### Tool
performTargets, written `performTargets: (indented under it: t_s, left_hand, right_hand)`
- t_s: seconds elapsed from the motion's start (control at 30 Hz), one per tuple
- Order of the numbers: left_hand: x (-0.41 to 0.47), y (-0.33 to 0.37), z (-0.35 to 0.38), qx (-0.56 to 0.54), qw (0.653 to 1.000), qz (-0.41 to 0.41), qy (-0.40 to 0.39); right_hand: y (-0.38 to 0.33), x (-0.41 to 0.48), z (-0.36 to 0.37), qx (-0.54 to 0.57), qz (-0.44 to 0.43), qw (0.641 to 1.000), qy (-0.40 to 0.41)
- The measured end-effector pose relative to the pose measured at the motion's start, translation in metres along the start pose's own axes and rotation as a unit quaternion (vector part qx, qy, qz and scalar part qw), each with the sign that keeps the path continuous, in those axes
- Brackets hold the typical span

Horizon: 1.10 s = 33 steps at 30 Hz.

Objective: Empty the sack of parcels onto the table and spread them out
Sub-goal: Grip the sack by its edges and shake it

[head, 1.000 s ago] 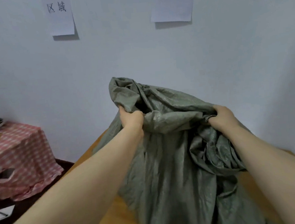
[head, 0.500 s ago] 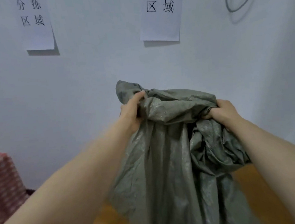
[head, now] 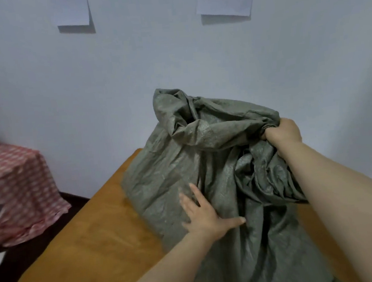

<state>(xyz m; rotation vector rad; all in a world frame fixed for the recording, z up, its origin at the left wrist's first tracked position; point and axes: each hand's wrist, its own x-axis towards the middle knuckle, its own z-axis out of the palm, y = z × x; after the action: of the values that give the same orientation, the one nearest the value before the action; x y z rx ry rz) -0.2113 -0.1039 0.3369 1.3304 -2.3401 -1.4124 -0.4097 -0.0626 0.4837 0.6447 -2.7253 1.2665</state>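
The soft, crinkly sack (head: 206, 172) slumped on the desk (head: 95, 245), its bunched top clamped in the right grip (head: 283, 132), the left grip (head: 203, 218) spread flat against its side; seemingly limp but weighty, it wanted gripping by the gathered cloth.

My left hand (head: 206, 217) lies flat, palm down, on the sack (head: 161, 176), fingers straight and spread, thumb stuck out to the right; my left forearm (head: 169, 266), bare, runs up from the lower edge of view toward the upper right; my right hand (head: 282, 130) is higher and farther out, closed tight with the fingers curled round a bunched fold at the sack's top edge, the back of the hand facing me; my right forearm (head: 342, 194), bare too, comes in from the lower right and stretches up and leftward to the wrist; the two hands are well apart.
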Motion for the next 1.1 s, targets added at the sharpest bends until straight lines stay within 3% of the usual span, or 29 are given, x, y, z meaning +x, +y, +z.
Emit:
performTargets:
  t_s: [0.13, 0.23, 0.53, 0.77, 0.97, 1.1]
  left_hand:
    - [-0.017, 0.001, 0.048, 0.002, 0.995, -0.102, 0.010]
    - [-0.020, -0.003, 0.053, 0.078, 0.989, -0.072, 0.106]
    - [-0.006, 0.046, -0.120, 0.046, 0.947, 0.017, 0.318]
    - [-0.014, 0.111, -0.222, -0.036, 0.908, 0.074, 0.412]
    - [0.003, 0.152, -0.238, -0.057, 0.885, 0.149, 0.437]
    - [0.029, 0.141, -0.209, -0.026, 0.919, 0.158, 0.360]
  right_hand:
    - [0.005, -0.015, -0.007, 0.010, -0.010, 1.000, -0.003]
    - [0.010, -0.019, -0.023, 0.017, -0.020, 1.000, 0.000]
    - [-0.004, -0.024, -0.062, 0.060, -0.061, 0.996, 0.010]
    - [-0.052, -0.017, -0.087, 0.068, -0.085, 0.994, -0.002]
    - [-0.051, -0.012, -0.107, 0.023, -0.085, 0.996, -0.024]
    - [-0.018, -0.011, -0.092, -0.025, -0.045, 0.998, -0.034]
